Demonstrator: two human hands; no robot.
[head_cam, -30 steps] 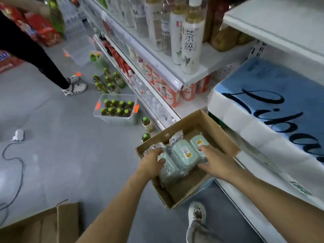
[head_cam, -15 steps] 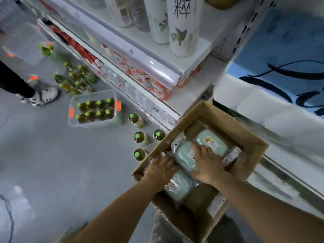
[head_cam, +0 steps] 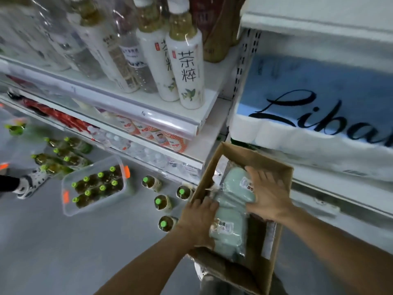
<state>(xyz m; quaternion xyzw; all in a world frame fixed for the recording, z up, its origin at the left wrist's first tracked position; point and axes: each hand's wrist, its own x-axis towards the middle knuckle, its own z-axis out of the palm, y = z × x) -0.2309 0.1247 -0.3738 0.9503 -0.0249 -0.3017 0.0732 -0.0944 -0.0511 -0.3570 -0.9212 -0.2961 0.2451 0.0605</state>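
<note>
An open cardboard box point(head_cam: 274, 262) sits in front of me at lap height, against the lower shelf edge. Inside lies a clear plastic bundle of pale green packs point(head_cam: 230, 231) with small labels. My left hand point(head_cam: 198, 220) grips the bundle's left side, fingers curled over the wrap. My right hand point(head_cam: 268, 194) lies spread over the upper pack, fingers curved round its far edge. Both forearms reach in from the bottom of the view.
White shelves on the left hold tall tea bottles point(head_cam: 187, 67). A big blue and white tissue pack point(head_cam: 319, 107) fills the right shelf. On the floor stand green-capped bottles point(head_cam: 161, 202) and a clear bin point(head_cam: 95, 185) of more. Another person's shoe point(head_cam: 32, 182) is at far left.
The camera has tilted up and closer to the shelves. The box has turned more upright in view. My right hand has slid to the upper pack; my left hand stays on the bundle's left side.
</note>
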